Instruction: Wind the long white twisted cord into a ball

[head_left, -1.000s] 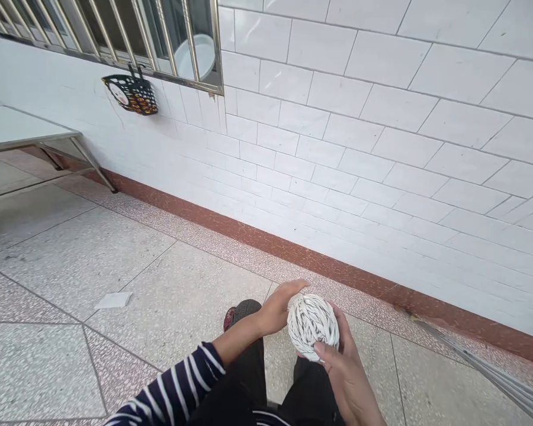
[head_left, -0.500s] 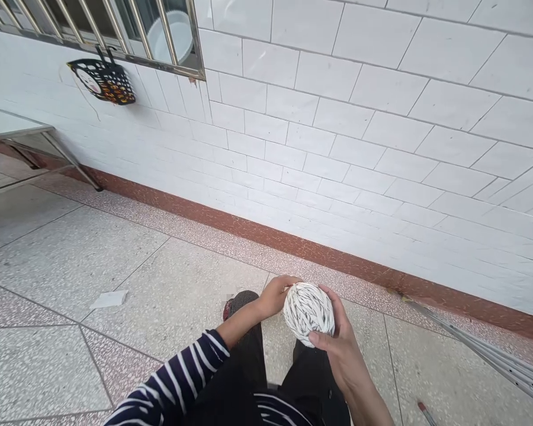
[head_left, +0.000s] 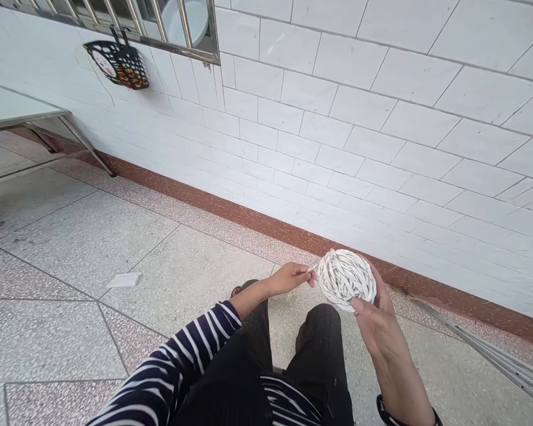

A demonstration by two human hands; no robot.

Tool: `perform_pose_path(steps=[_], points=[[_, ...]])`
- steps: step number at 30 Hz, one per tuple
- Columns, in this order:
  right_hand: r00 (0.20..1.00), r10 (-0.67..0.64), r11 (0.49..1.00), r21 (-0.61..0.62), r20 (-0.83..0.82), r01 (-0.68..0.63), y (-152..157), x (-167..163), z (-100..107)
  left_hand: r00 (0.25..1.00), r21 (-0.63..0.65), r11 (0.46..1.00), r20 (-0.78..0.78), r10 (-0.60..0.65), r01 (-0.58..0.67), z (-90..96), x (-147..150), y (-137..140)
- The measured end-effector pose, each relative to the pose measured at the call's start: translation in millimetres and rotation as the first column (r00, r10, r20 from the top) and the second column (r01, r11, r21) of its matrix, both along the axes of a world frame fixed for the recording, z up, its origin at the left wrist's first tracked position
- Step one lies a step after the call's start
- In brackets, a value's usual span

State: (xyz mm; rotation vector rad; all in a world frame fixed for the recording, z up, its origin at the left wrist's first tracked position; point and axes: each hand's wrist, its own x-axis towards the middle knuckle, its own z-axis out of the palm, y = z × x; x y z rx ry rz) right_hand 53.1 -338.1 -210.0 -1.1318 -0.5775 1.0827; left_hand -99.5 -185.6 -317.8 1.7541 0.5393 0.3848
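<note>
A ball of white cord (head_left: 345, 278), wound thick and round, is held up in front of my knees. My right hand (head_left: 377, 313) grips it from the right, thumb on the near side and fingers behind. Just left of the ball, my left hand (head_left: 291, 278) pinches a short stretch of the cord that leads off the ball's left side. The fingertips of that hand are closed on the strand and sit slightly apart from the ball.
A white tiled wall (head_left: 311, 127) rises ahead. A black basket (head_left: 127, 66) hangs from window bars at upper left, above a metal-legged table (head_left: 22, 106). White paper (head_left: 124, 280) lies on the floor. Metal poles (head_left: 484, 343) lean at the right.
My left hand has moved off the ball and now pinches a strand at its left. My right hand has carried the ball right and farther out. The view has shifted slightly.
</note>
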Motion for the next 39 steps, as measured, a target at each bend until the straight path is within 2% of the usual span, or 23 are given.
perform_pose_path(steps=[7, 14, 18, 21, 23, 25, 27, 30, 32, 35, 37, 39], points=[[0.995, -0.071, 0.997, -0.028, -0.073, 0.069, 3, 0, 0, 0.999, 0.011, 1.000, -0.027, 0.022, -0.022, -5.1, -6, -4], [0.980, -0.021, 0.998, -0.063, -0.198, 0.009, 7, 5, 1, 0.999, -0.008, 1.000, -0.040, 0.028, -0.028, -13.3, -3, -5], [0.982, -0.019, 0.999, -0.032, -0.189, 0.013, 15, 5, 1, 0.999, -0.149, 0.989, 0.041, -0.019, 0.025, -16.1, -3, -10], [0.984, -0.042, 0.999, -0.012, -0.175, 0.041, 18, 4, 3, 0.988, -0.299, 0.949, 0.144, -0.058, 0.099, -15.5, -4, -14], [0.984, -0.055, 0.998, -0.012, -0.170, 0.054, 16, 5, 5, 0.990, -0.302, 0.949, 0.131, -0.047, 0.085, -16.6, -6, -13], [0.985, -0.054, 0.999, -0.017, -0.163, 0.052, 12, 5, 9, 1.000, -0.190, 0.982, 0.013, 0.004, -0.002, -20.5, -7, -8], [0.988, -0.043, 0.999, -0.014, -0.148, 0.041, 7, 6, 17, 0.989, -0.019, 0.998, -0.131, 0.064, -0.067, -27.0, -7, 1], [0.993, -0.040, 0.999, 0.027, -0.108, 0.043, -2, 10, 38, 0.951, 0.155, 0.986, -0.292, 0.098, -0.054, -34.8, -3, 19], [0.995, -0.063, 0.991, 0.111, -0.076, 0.071, -10, 15, 56, 0.922, 0.239, 0.971, -0.372, 0.106, -0.015, -31.9, 0, 35], [0.985, -0.170, 0.947, 0.271, -0.041, 0.175, -29, 22, 78, 0.874, 0.397, 0.918, -0.443, 0.201, -0.009, -6.8, 5, 69], [0.960, -0.278, 0.910, 0.308, -0.039, 0.276, -45, 25, 83, 0.848, 0.489, 0.870, -0.438, 0.299, -0.054, 24.0, 6, 97], [0.928, -0.372, 0.889, 0.277, -0.029, 0.365, -60, 25, 79, 0.837, 0.551, 0.828, -0.399, 0.375, -0.108, 63.2, 7, 129]])
